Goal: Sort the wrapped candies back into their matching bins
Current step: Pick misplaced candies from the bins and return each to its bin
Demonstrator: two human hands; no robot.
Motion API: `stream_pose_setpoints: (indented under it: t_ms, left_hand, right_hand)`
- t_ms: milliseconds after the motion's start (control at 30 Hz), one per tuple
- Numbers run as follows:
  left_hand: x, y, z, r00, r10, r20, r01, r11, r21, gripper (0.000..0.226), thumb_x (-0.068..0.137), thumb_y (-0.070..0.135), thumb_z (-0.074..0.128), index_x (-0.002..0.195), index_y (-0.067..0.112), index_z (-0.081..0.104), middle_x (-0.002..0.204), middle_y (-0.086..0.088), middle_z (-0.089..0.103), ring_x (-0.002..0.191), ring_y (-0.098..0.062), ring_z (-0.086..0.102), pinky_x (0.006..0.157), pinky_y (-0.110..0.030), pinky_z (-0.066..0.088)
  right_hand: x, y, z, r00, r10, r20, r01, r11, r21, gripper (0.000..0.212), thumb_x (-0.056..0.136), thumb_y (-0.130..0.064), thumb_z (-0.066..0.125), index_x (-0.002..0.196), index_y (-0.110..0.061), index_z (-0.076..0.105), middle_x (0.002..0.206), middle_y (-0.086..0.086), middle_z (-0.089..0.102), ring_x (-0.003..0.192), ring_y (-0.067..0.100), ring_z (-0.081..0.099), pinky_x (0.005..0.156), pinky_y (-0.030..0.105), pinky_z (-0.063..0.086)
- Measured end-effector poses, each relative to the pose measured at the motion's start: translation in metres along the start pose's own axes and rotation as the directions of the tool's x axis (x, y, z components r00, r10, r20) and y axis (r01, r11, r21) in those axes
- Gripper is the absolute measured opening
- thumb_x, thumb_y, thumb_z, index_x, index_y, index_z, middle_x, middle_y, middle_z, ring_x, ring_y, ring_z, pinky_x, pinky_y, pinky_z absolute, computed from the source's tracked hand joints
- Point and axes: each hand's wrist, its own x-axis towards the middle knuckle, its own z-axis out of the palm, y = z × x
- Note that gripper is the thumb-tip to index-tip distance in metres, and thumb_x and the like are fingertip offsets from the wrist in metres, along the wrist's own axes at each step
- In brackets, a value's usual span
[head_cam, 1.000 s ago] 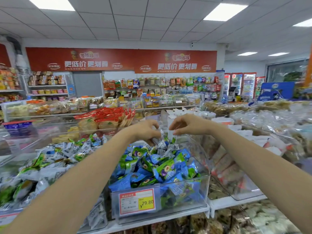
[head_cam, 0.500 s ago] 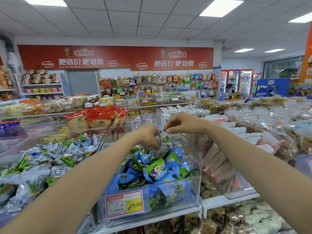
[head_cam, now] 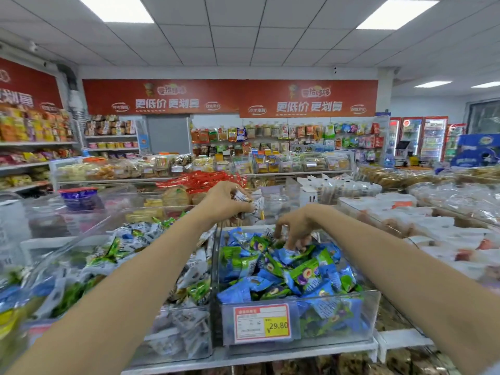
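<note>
A clear bin point(head_cam: 368, 315) with a yellow 29.80 price tag point(head_cam: 262, 323) holds a heap of blue and green wrapped candies point(head_cam: 286, 272). Left of it, another clear bin point(head_cam: 189, 345) holds white and green wrapped candies point(head_cam: 130, 239). My left hand point(head_cam: 224, 204) is raised above the divider between the two bins and grips a few white wrapped candies point(head_cam: 253, 204). My right hand point(head_cam: 295, 228) reaches down into the back of the blue pile, fingers curled among the wrappers; what it pinches is unclear.
Red wrapped snacks point(head_cam: 205, 180) fill a bin behind. Clear bins of white and pink packets point(head_cam: 433, 234) stand on the right. More shelves and fridges point(head_cam: 422, 136) line the back wall. A lower shelf of snacks point(head_cam: 400, 361) sits beneath.
My left hand rose out of the blue bin with white candies in its grip. My right hand dropped from above the bin into the blue pile.
</note>
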Motion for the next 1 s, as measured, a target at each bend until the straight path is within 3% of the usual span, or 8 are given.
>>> stream_pose_setpoints:
  t_ms: [133,300,433,500,633,733,900,1000]
  left_hand:
    - [-0.005,-0.007,-0.011,0.999,0.026,-0.024,-0.027,0.996,-0.083,0.022,0.08,0.018,0.078,0.098,0.013,0.066,0.095,-0.032,0.066,0.069,-0.026,0.061,0.076,-0.049,0.059]
    - [-0.007,-0.009,-0.016,1.0,0.029,-0.008,-0.03,0.99,-0.136,0.025,0.081,0.019,0.078,0.102,0.012,0.066,0.102,-0.032,0.066,0.072,-0.026,0.062,0.075,-0.045,0.06]
    - [-0.006,-0.012,-0.013,1.0,0.026,-0.01,-0.028,0.988,-0.154,0.024,0.08,0.021,0.078,0.1,0.015,0.066,0.094,-0.03,0.066,0.074,-0.026,0.06,0.078,-0.048,0.059]
    - [-0.006,-0.013,-0.013,1.0,0.02,-0.004,-0.02,0.986,-0.166,0.022,0.081,0.021,0.078,0.099,0.016,0.066,0.089,-0.022,0.068,0.075,-0.026,0.061,0.079,-0.048,0.059]
    - [-0.009,-0.015,-0.016,1.0,0.015,-0.007,-0.016,0.984,-0.178,0.021,0.081,0.021,0.077,0.099,0.017,0.066,0.103,-0.032,0.066,0.074,-0.028,0.063,0.075,-0.043,0.061]
    - [-0.013,-0.016,-0.02,1.0,0.009,-0.022,-0.012,0.984,-0.179,0.022,0.08,0.022,0.079,0.098,0.018,0.068,0.106,-0.034,0.064,0.073,-0.027,0.061,0.074,-0.043,0.061]
    - [-0.025,-0.02,-0.036,0.996,-0.002,-0.095,-0.017,0.979,-0.201,0.021,0.082,0.016,0.076,0.1,0.014,0.066,0.089,-0.018,0.071,0.056,-0.008,0.064,0.053,-0.021,0.054]
    - [-0.032,-0.031,-0.053,0.974,-0.03,-0.224,-0.008,0.986,-0.167,0.023,0.084,0.019,0.075,0.103,0.014,0.065,0.082,-0.012,0.069,0.055,-0.013,0.061,0.058,-0.031,0.055]
  right_hand:
    - [0.001,0.005,-0.003,0.99,-0.079,-0.114,0.075,0.996,-0.043,0.051,0.084,-0.02,0.071,0.131,-0.009,0.053,0.101,0.0,0.058,0.083,0.015,0.057,0.088,0.035,0.053]
    - [-0.003,0.008,-0.02,0.898,-0.183,-0.401,0.258,0.956,0.141,0.027,0.08,-0.033,0.076,0.097,-0.012,0.071,0.073,-0.004,0.059,0.066,0.01,0.049,0.063,0.023,0.038]
    - [0.016,-0.001,-0.004,0.92,-0.2,-0.336,0.237,0.969,0.071,0.036,0.083,-0.036,0.073,0.109,-0.012,0.071,0.11,0.012,0.066,0.097,0.025,0.06,0.087,0.039,0.049]
    - [0.024,-0.004,0.004,0.938,-0.2,-0.284,0.22,0.975,0.038,0.038,0.085,-0.038,0.07,0.113,-0.013,0.068,0.111,0.005,0.063,0.102,0.024,0.059,0.087,0.034,0.049]
    - [0.027,-0.006,0.006,0.944,-0.195,-0.267,0.212,0.977,0.035,0.036,0.084,-0.034,0.072,0.113,-0.012,0.067,0.114,0.008,0.063,0.103,0.024,0.059,0.091,0.038,0.048]
    - [0.022,-0.006,0.007,0.936,-0.212,-0.28,0.227,0.974,0.022,0.032,0.083,-0.03,0.073,0.109,-0.011,0.069,0.098,0.003,0.06,0.087,0.017,0.055,0.083,0.036,0.047]
    - [0.009,-0.004,-0.002,0.864,-0.239,-0.444,0.36,0.908,0.212,0.026,0.082,-0.025,0.074,0.101,-0.009,0.067,0.092,0.005,0.06,0.078,0.02,0.053,0.075,0.032,0.047]
    - [-0.007,-0.022,-0.015,0.73,-0.264,-0.63,0.525,0.807,0.27,0.027,0.084,-0.029,0.072,0.101,-0.008,0.065,0.078,0.004,0.056,0.071,0.019,0.048,0.069,0.029,0.043]
